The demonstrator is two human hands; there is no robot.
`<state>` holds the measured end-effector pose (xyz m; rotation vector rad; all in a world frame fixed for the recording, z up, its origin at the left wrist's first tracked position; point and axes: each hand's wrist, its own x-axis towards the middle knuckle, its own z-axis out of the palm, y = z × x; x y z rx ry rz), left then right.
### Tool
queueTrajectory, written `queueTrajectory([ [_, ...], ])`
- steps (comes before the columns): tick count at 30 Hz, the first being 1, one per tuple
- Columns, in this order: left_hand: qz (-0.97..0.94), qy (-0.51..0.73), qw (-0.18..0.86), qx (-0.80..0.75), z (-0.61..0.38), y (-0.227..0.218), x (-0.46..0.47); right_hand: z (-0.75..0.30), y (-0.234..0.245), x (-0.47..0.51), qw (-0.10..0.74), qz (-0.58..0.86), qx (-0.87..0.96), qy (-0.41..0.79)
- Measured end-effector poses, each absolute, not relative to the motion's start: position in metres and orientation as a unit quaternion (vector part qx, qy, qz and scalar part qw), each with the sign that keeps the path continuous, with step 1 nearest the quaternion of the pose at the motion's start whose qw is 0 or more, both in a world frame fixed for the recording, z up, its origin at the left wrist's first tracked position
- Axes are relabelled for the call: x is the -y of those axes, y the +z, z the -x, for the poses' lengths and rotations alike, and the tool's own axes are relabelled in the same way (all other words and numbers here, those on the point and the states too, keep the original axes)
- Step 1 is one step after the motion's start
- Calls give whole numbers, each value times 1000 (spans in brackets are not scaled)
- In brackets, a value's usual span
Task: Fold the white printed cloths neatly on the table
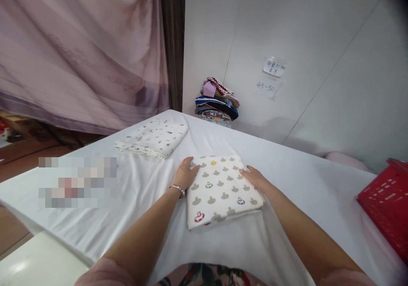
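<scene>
"Where's the mushroom-print cloth [219, 192]?"
"Folded, near the middle of the white-covered table [306, 184]."
"And the hands?"
"Left hand [186, 175] on its left edge, right hand [257, 179] on its right, fingers apart."
"Farther out?"
"Another folded cloth [156, 136], far left; a red basket [384, 205], right."

A folded cloth [223, 190] lies on a table [302, 188] between the left hand [185, 174] and right hand [257, 178]. A second cloth [156, 136] lies farther back, leftward. Beyond the table is a fabric stack [217, 103]; a basket [385, 203] is far right.
</scene>
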<state>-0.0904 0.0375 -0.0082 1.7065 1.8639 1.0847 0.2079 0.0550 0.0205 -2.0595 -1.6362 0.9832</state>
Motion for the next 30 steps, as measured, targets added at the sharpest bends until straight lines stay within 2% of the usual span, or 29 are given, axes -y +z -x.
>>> queueTrajectory([
  [16, -608, 390, 199, -662, 91, -8, -37, -210, 21, -54, 190, 690, 579, 390],
  [25, -610, 388, 192, -664, 91, -11, -39, -208, 30, -48, 231, 635, 528, 513],
  [30, -609, 386, 190, -667, 91, -10, -38, -210, 23, -47, 289, 579, 449, 616],
])
